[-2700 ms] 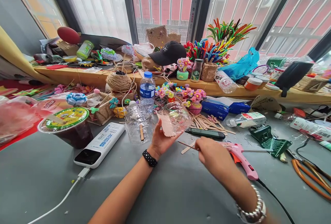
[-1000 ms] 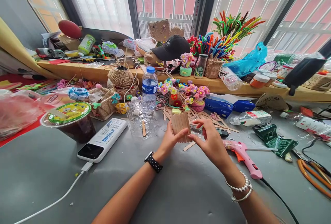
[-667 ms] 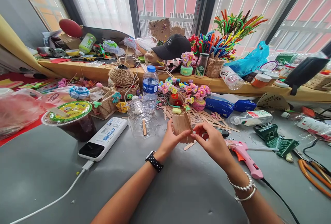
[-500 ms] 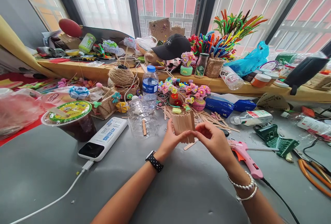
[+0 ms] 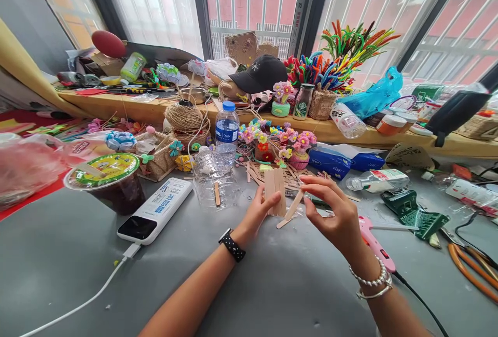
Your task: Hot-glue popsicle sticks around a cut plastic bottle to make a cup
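Note:
My left hand (image 5: 259, 211) grips a small panel of flat wooden craft sticks (image 5: 275, 186) set side by side, its thumb across the front face. Just right of the panel, my right hand (image 5: 334, 210) pinches the upper end of a single craft stick (image 5: 295, 204), which slants down to the left. The lower end of that stick appears close to another craft stick (image 5: 285, 223) lying on the table. Behind both hands spreads a loose pile of craft sticks (image 5: 252, 173), partly hidden by the panel. A pink glue gun (image 5: 375, 243) lies beside my right wrist.
On the left stand a power bank (image 5: 157, 212) with a white cable and a lidded drink cup (image 5: 112, 184). A clear cut plastic bottle (image 5: 213, 181) and a water bottle (image 5: 226, 135) are behind my left hand. Orange-handled scissors (image 5: 470, 269) lie far right.
My right hand has moved away from the panel to the right and now holds a separate craft stick. The panel has turned in my left hand and shows narrower.

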`<action>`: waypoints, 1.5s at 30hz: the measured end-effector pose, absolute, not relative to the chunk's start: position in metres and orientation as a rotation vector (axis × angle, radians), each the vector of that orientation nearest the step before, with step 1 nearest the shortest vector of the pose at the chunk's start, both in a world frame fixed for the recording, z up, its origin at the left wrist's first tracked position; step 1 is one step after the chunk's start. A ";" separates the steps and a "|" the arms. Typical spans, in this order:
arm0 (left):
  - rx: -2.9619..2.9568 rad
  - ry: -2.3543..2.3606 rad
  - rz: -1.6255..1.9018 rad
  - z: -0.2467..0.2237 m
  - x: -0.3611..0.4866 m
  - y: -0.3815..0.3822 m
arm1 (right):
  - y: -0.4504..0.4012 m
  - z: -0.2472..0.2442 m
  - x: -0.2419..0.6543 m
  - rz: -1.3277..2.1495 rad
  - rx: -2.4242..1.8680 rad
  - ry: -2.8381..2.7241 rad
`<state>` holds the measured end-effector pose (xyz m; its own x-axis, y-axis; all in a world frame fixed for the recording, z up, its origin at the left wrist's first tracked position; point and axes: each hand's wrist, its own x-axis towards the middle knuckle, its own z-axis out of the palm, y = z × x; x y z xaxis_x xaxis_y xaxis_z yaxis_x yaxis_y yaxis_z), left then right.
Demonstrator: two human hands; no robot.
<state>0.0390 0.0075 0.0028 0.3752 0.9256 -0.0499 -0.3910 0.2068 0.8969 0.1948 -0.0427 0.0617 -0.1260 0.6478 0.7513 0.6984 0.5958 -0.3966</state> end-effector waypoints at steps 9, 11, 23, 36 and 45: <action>1.033 0.687 1.020 0.006 0.039 0.005 | -0.037 0.057 0.196 -0.010 -1.145 -1.809; 1.076 0.699 1.015 0.006 0.040 0.004 | -0.036 0.055 0.196 0.073 -1.110 -1.779; 1.215 0.630 0.950 0.009 0.041 -0.002 | -0.033 0.050 0.194 0.204 -1.221 -1.755; 1.212 0.500 1.009 0.009 0.044 0.001 | -0.030 0.050 0.200 0.510 -1.239 -1.377; 1.084 0.519 0.975 0.017 0.041 -0.004 | -0.027 0.045 0.190 0.624 -1.168 -1.222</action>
<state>0.0414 -0.0041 0.0172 0.5025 0.8592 0.0961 -0.4005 0.1328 0.9066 0.1899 -0.0273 0.0451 0.2871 0.8776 0.3840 0.2031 0.3360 -0.9197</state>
